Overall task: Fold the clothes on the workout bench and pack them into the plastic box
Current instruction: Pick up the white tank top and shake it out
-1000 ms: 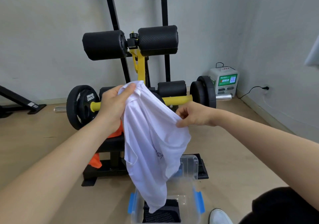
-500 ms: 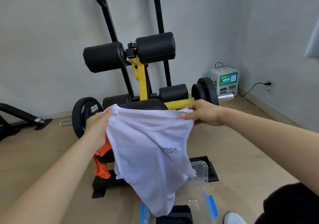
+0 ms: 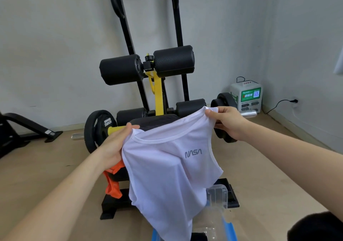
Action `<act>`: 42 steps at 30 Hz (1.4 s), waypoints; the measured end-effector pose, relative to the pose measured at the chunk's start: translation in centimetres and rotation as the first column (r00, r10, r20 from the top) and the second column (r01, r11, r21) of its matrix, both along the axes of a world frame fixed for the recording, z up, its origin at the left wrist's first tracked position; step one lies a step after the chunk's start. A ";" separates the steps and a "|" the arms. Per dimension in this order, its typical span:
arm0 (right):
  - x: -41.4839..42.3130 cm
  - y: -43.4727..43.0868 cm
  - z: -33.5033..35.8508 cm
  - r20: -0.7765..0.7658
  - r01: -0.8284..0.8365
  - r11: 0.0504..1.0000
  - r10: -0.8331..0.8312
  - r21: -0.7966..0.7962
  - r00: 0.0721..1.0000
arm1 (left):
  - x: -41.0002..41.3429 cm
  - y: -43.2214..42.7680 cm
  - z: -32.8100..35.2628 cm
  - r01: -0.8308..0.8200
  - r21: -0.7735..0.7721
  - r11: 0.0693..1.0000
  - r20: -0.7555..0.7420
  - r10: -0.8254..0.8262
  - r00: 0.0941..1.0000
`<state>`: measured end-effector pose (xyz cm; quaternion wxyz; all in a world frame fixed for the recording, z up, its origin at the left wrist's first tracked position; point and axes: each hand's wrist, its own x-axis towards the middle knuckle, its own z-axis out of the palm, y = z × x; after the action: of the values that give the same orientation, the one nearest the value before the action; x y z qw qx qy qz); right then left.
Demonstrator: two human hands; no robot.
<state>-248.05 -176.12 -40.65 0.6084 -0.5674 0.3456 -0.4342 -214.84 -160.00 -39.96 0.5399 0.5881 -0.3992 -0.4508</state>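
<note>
Smooth tan floor point(image 3: 46, 162) | left hand point(image 3: 115, 144), right hand point(image 3: 229, 123): fingers pinch thin white shirt point(image 3: 167, 170) shoulders

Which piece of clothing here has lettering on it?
The white shirt, held by the left hand and right hand, reads NASA; the orange garment beside it shows no lettering.

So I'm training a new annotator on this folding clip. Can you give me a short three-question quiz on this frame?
1. True or false: the left hand and the right hand both grip the white shirt.
2. The shirt's print reads: A) NIKE, B) NASA, C) PUMA?
3. What colour is the garment hanging off the bench beside the left hand?
Key: 1 true; 2 B; 3 orange.
</note>
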 end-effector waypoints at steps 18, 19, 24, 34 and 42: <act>0.2 -0.2 0.1 -0.059 0.082 0.997 -0.081 0.007 0.995 | -0.2 0.2 -0.5 -0.324 -0.124 0.938 0.085 0.335 0.938; 0.2 -0.2 0.1 -0.068 0.082 0.997 -0.082 0.001 0.994 | -0.2 0.2 -0.5 -0.327 -0.126 0.937 0.059 0.336 0.940; -0.1 0.4 1.8 -0.018 0.045 0.999 -0.046 -0.022 0.999 | 0.0 0.3 0.9 -0.318 -0.137 0.938 -0.075 0.311 0.948; -0.9 0.8 3.4 0.045 0.059 0.998 -0.060 0.023 0.997 | 0.1 0.1 2.5 -0.380 -0.170 0.909 -0.163 0.354 0.921; -0.5 0.8 3.5 0.038 0.119 0.993 -0.119 0.008 0.992 | -0.7 0.4 3.0 -0.370 -0.181 0.911 -0.111 0.355 0.928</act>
<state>-248.52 -175.30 -37.11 0.5895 -0.5356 0.3681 -0.4797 -215.50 -159.55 -36.98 0.6848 0.5778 -0.3054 -0.3225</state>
